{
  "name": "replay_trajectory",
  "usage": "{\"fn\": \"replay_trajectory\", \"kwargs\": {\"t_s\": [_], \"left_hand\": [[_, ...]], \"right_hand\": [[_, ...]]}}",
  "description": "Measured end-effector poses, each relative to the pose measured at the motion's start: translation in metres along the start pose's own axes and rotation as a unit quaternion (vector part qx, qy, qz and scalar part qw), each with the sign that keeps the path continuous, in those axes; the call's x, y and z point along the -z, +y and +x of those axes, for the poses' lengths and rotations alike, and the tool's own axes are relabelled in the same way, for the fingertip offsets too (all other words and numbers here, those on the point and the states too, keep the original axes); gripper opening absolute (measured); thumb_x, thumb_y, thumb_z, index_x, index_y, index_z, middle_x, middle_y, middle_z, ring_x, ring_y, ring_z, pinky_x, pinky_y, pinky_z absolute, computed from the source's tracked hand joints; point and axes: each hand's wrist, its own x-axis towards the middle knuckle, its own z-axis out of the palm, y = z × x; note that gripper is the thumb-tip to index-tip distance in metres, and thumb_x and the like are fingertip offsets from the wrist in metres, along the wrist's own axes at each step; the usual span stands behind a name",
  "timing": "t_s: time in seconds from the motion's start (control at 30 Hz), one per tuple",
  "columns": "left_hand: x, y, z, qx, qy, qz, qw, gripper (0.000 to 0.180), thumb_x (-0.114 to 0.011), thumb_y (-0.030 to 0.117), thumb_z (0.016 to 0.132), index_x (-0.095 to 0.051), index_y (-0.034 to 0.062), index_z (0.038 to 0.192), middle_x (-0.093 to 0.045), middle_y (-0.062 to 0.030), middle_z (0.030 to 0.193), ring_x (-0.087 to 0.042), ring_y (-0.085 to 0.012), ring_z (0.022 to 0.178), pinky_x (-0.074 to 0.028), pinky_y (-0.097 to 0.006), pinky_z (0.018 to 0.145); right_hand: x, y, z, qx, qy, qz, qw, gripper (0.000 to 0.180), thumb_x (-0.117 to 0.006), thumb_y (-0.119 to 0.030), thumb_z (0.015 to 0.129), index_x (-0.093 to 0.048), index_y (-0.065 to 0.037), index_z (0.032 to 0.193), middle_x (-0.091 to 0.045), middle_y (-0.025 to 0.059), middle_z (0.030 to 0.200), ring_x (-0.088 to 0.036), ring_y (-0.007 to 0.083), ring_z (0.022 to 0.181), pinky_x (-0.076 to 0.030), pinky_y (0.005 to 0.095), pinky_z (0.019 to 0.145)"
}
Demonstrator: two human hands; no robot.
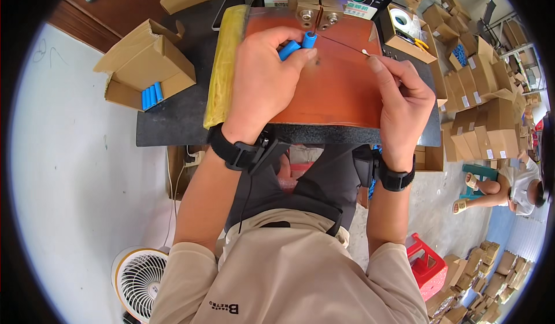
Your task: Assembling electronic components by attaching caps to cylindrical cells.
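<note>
- Hands well apart, each closed on something: my left hand (263, 78) grips two blue cylinders (288, 50), and my right hand (406, 95) pinches the pale-tipped end of a thin dark wire (342, 44).
- Both cylinders are over the orange mat (341, 89) on the table (179, 121), near the paired metal blocks (305, 14); one shows its round end.
- Across the gap, the wire runs toward that end; whether it touches, I cannot tell.
- To do this well, I judge I should steady the round end squarely by the blocks, thumb well clear of them.
- A light, even pull on the wire should straighten it without dragging it off line.
- Pose: my left forearm slants up and inward, fingers curled, thumb across the front; my right forearm rises nearly straight, thumb and forefinger pointing inward, the other fingers tucked.
</note>
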Motion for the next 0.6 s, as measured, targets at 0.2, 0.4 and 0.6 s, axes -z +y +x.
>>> {"fn": "replay_trajectory", "kwargs": {"t_s": [0.2,0.4,0.6], "left_hand": [[-0.0006,-0.0021,0.0001,-0.009,0.006,-0.017,1.0,0.014,-0.073,0.009,0.082,-0.071,-0.0013,0.091,-0.066,-0.0092,0.071,-0.058,-0.0164,0.062,-0.047,-0.03,0.06],[-0.0008,-0.0008,-0.0004,-0.006,0.005,-0.006,1.0,0.014,-0.073,0.009,0.082,-0.071,-0.0016,0.091,-0.067,-0.0095,0.071,-0.059,-0.0166,0.062,-0.047,-0.03,0.06],[-0.0015,0.0004,0.0,0.005,0.001,0.001,1.0,0.015,-0.075,0.009,0.081,-0.071,-0.002,0.091,-0.067,-0.0099,0.071,-0.059,-0.0163,0.062,-0.047,-0.03,0.06]], "right_hand": [[-0.001,-0.0014,0.0008,0.038,-0.023,-0.03,0.999,0.011,-0.072,0.0,0.086,-0.074,0.002,0.097,-0.042,-0.0062,0.072,-0.033,0.0037,0.066,-0.024,0.0209,0.059],[-0.0007,0.0001,-0.0005,0.041,-0.025,-0.023,0.999,0.012,-0.072,0.001,0.086,-0.074,0.003,0.098,-0.043,-0.0059,0.072,-0.033,0.0038,0.066,-0.024,0.021,0.059],[0.0008,0.0019,-0.0014,0.037,-0.026,-0.02,0.999,0.012,-0.072,0.001,0.086,-0.074,0.002,0.098,-0.044,-0.0057,0.073,-0.033,0.0036,0.066,-0.024,0.021,0.059]]}}
